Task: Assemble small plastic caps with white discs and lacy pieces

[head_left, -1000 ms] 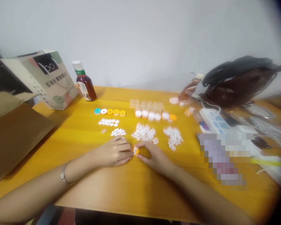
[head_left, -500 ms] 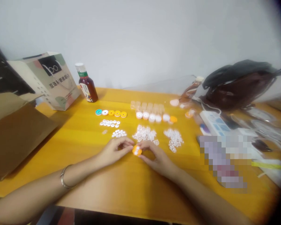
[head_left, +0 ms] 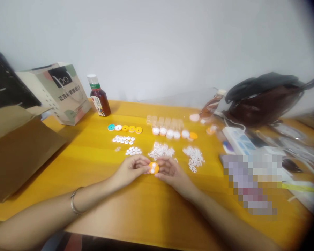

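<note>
A small round orange disc [head_left: 151,172] with white round pieces on its face is held up over the table. My left hand [head_left: 132,169] pinches its left edge between thumb and fingers. At its right edge, my right hand [head_left: 174,174] closes thumb and forefinger on the rim, the other fingers loosely curled. Just beyond the hands lie a cluster of small white round pieces [head_left: 133,151] and a heap of white lattice-like pieces [head_left: 161,150]. A second lattice heap [head_left: 194,157] is to the right.
Rows of coloured discs [head_left: 125,128] and white-topped discs [head_left: 170,134] lie farther back, before clear cups [head_left: 166,122]. A cardboard box [head_left: 23,153], paper bag [head_left: 68,94] and sauce bottle [head_left: 101,99] stand left. A dark bag [head_left: 264,97] and power strip [head_left: 239,141] are right.
The view has shifted slightly, so the table things appear a little lower. Both hands stay at the orange disc, whose face now shows a little more fully.
</note>
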The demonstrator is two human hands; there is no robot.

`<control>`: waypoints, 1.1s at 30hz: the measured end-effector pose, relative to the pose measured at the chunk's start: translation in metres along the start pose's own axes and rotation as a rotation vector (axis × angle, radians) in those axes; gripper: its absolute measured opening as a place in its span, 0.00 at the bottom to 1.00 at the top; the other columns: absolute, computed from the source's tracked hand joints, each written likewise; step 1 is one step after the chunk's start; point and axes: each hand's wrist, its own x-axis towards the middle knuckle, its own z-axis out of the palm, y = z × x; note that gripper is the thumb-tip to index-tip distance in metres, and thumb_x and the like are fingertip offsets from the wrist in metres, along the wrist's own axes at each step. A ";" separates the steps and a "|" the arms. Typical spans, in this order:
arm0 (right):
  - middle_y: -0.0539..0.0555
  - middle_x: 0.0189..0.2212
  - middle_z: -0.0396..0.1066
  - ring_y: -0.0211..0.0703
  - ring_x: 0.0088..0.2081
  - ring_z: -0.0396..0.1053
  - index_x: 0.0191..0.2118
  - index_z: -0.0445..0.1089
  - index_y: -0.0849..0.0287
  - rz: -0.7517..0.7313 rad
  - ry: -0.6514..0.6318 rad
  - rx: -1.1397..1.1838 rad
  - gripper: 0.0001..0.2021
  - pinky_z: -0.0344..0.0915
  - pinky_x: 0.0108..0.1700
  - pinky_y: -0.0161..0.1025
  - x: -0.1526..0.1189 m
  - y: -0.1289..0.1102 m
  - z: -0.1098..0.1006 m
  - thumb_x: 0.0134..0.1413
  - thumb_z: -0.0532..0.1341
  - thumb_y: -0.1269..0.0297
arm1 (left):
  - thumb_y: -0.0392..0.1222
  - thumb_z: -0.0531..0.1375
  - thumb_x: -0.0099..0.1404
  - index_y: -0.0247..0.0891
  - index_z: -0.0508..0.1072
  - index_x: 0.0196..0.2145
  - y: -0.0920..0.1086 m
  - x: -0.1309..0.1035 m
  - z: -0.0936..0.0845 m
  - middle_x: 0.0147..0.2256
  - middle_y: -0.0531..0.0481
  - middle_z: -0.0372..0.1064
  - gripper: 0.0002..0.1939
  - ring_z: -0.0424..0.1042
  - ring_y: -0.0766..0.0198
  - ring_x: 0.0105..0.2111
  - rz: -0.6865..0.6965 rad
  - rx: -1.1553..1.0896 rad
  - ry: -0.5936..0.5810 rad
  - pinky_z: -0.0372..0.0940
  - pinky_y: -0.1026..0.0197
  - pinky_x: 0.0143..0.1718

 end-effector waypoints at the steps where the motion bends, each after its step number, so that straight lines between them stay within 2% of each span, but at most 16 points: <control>1: 0.49 0.34 0.66 0.36 0.36 0.69 0.43 0.58 0.53 0.009 -0.008 0.004 0.21 0.66 0.45 0.41 0.000 0.001 0.001 0.42 0.66 0.65 | 0.41 0.62 0.55 0.32 0.69 0.35 0.000 0.000 0.000 0.30 0.49 0.70 0.12 0.69 0.69 0.30 0.001 0.003 0.005 0.66 0.62 0.36; 7: 0.49 0.33 0.70 0.38 0.36 0.70 0.42 0.61 0.54 0.011 -0.014 0.009 0.20 0.67 0.44 0.43 -0.002 0.003 0.006 0.41 0.66 0.63 | 0.41 0.61 0.55 0.32 0.68 0.35 -0.004 0.000 0.002 0.30 0.49 0.69 0.11 0.69 0.69 0.30 0.036 0.062 0.000 0.67 0.61 0.36; 12: 0.50 0.32 0.70 0.39 0.35 0.70 0.40 0.63 0.55 -0.011 0.073 -0.014 0.18 0.66 0.45 0.43 -0.002 -0.001 0.008 0.40 0.67 0.62 | 0.42 0.58 0.59 0.33 0.67 0.37 0.002 0.005 0.000 0.33 0.47 0.69 0.11 0.70 0.67 0.33 0.198 0.260 0.026 0.66 0.60 0.37; 14: 0.50 0.31 0.70 0.38 0.34 0.70 0.39 0.63 0.55 -0.013 0.092 -0.011 0.19 0.66 0.45 0.43 -0.001 -0.002 0.007 0.39 0.67 0.62 | 0.44 0.56 0.61 0.34 0.67 0.38 0.009 0.016 -0.006 0.34 0.46 0.69 0.11 0.69 0.66 0.34 0.288 0.433 0.084 0.66 0.61 0.35; 17: 0.50 0.31 0.70 0.38 0.33 0.69 0.39 0.64 0.56 0.001 0.106 0.003 0.19 0.66 0.44 0.42 0.000 -0.003 0.007 0.37 0.68 0.62 | 0.45 0.55 0.61 0.36 0.67 0.40 0.016 0.045 -0.018 0.38 0.46 0.67 0.12 0.67 0.62 0.37 0.404 0.746 0.130 0.65 0.59 0.35; 21: 0.48 0.30 0.69 0.35 0.32 0.69 0.39 0.65 0.56 0.021 0.121 0.025 0.19 0.66 0.42 0.39 0.001 -0.003 0.005 0.36 0.68 0.64 | 0.41 0.56 0.59 0.35 0.64 0.43 0.016 0.092 -0.028 0.42 0.44 0.64 0.14 0.62 0.56 0.46 0.544 1.004 0.153 0.58 0.50 0.47; 26: 0.47 0.29 0.69 0.34 0.30 0.69 0.39 0.65 0.56 0.019 0.121 0.041 0.20 0.66 0.40 0.37 0.001 -0.002 0.003 0.36 0.68 0.64 | 0.41 0.57 0.57 0.34 0.62 0.42 0.011 0.128 -0.023 0.41 0.42 0.64 0.15 0.61 0.53 0.46 0.497 1.031 0.193 0.58 0.50 0.46; 33: 0.47 0.28 0.69 0.34 0.30 0.68 0.38 0.65 0.57 0.018 0.119 0.052 0.21 0.66 0.39 0.37 0.000 -0.002 0.003 0.34 0.69 0.65 | 0.40 0.57 0.56 0.34 0.62 0.39 0.007 0.143 -0.018 0.36 0.43 0.67 0.13 0.67 0.56 0.39 0.421 0.962 0.229 0.61 0.54 0.41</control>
